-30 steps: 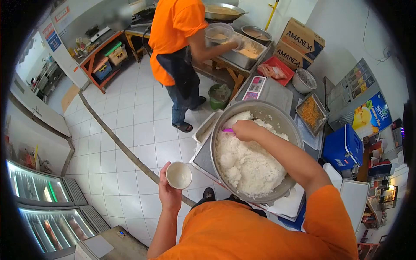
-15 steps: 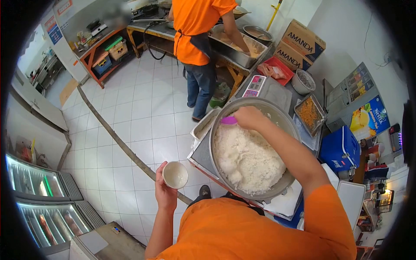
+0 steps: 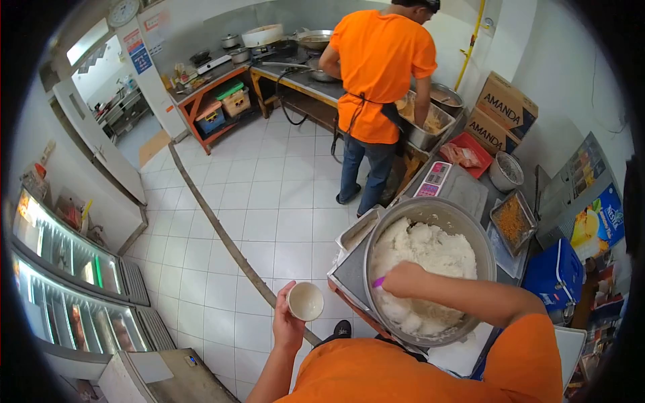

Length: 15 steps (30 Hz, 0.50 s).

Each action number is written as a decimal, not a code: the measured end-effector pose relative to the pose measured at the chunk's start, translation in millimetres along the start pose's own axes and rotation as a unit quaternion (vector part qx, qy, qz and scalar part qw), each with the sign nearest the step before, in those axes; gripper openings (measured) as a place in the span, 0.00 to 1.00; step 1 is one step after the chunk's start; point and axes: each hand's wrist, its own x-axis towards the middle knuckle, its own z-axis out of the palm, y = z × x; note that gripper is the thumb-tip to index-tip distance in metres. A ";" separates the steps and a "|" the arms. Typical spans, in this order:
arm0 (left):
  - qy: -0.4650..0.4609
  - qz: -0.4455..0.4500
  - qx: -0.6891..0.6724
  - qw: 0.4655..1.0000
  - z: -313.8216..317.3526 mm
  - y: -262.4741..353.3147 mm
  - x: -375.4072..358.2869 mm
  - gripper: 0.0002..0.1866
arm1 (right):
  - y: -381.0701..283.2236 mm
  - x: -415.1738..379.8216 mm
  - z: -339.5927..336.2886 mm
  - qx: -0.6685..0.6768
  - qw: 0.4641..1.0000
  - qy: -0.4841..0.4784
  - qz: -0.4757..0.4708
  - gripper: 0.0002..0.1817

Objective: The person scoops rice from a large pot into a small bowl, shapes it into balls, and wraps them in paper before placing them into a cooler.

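Observation:
My left hand (image 3: 287, 321) grips a small whitish bowl (image 3: 306, 301), fingers round its side. The bowl is held over the floor, left of a large metal pot (image 3: 487, 258). White cooked rice (image 3: 437, 250) is heaped in the pot. My right hand (image 3: 403, 279) is closed and reaches in over the rice at the pot's left half. It holds a purple rice paddle (image 3: 378, 282), of which only a small piece shows; the rest is hidden by the hand and rice.
A digital scale (image 3: 435, 178) lies behind the pot. To the right are a tray of orange-brown food (image 3: 514, 221) and a blue cooler (image 3: 554, 274). A co-worker in an orange shirt (image 3: 379, 64) reaches into a metal tub (image 3: 424, 138). Lit display fridges (image 3: 74, 295) line the left.
My right hand and the purple paddle have moved from the pot's far rim down into the rice nearer me. The camera view has shifted, and the left hand still holds the bowl.

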 end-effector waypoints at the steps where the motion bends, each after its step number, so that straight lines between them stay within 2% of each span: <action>1: 0.003 0.008 0.001 1.000 -1.9 2.7 -1.8 0.30 | -3.7 -9.4 5.3 0.000 1.000 -0.001 -0.005 0.09; 3: 0.009 0.005 0.005 1.000 -6.9 5.7 -3.1 0.29 | -8.7 -32.8 20.4 0.038 0.990 0.105 0.088 0.08; 4: 0.017 0.021 0.006 1.000 -9.5 4.5 -2.3 0.30 | -11.4 -41.5 19.1 0.048 0.990 0.096 0.090 0.08; 6: 0.021 0.031 0.012 0.999 -12.8 -2.6 -0.7 0.31 | -13.5 -63.9 21.6 0.072 0.978 0.090 0.175 0.08; 7: 0.023 0.004 0.010 1.000 -9.9 -1.9 0.9 0.30 | -21.6 -69.3 43.2 0.100 0.975 0.065 0.187 0.08; 9: 0.010 -0.029 0.051 0.998 4.5 -3.2 6.2 0.32 | -32.2 -67.3 87.5 0.136 0.979 0.088 0.126 0.08; 13: -0.021 -0.071 0.077 0.994 24.6 -13.6 15.6 0.33 | -14.3 -106.4 67.5 0.188 0.957 0.094 0.202 0.09; 15: -0.040 -0.076 0.101 0.991 28.9 -20.5 18.5 0.34 | -9.3 -137.8 60.9 0.148 0.922 0.127 0.333 0.09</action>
